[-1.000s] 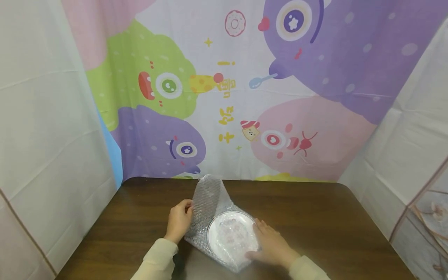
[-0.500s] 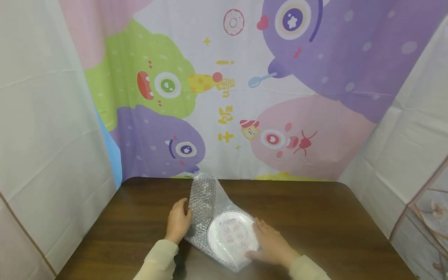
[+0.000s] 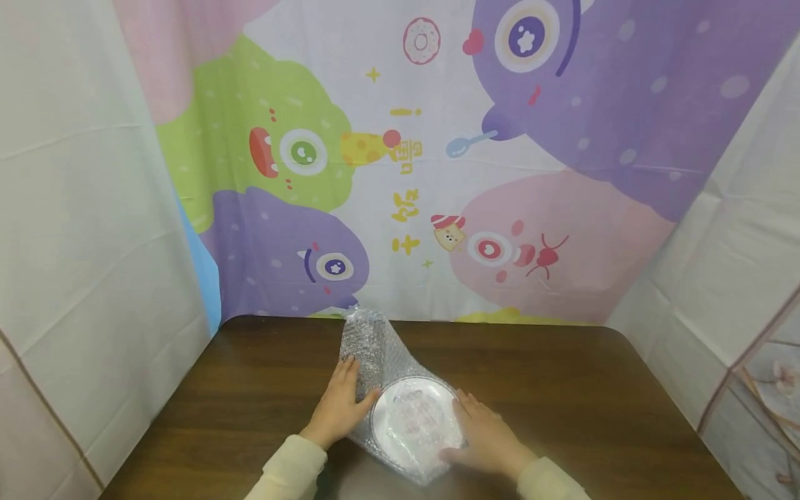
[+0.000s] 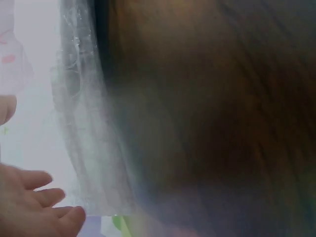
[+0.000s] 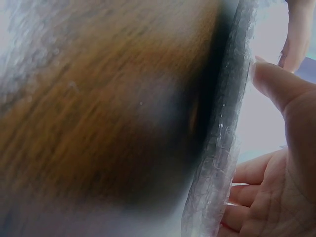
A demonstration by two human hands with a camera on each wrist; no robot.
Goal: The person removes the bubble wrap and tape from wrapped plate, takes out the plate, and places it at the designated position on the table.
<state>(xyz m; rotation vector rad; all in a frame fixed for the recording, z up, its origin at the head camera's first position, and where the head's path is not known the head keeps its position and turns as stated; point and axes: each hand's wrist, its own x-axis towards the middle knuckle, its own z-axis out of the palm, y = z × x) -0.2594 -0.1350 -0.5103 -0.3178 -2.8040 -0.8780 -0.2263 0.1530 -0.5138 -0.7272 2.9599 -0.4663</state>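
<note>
A round white plate (image 3: 415, 423) with a dark rim line and a faint pinkish print lies flat under clear bubble wrap (image 3: 365, 344). The wrap reaches beyond the plate toward the back left, where it is doubled over. My left hand (image 3: 339, 410) rests on this left part of the wrap, fingers extended and thumb near the plate's edge. At the plate's right side, my right hand (image 3: 487, 434) lies with spread fingers over the wrapped rim. In the right wrist view, the thumb and fingers of my right hand (image 5: 276, 182) lie along the wrap's edge (image 5: 222, 123).
The wrapped plate lies on a dark brown wooden table (image 3: 562, 389). A curtain (image 3: 400, 278) printed with cartoon monsters hangs at the table's back edge. Pale cloth panels (image 3: 94, 208) stand on both sides.
My left hand has left the wrap's left edge and moved right onto the wrap, its fingers now flatter. The folded part has settled slightly left. My right hand has stayed put.
</note>
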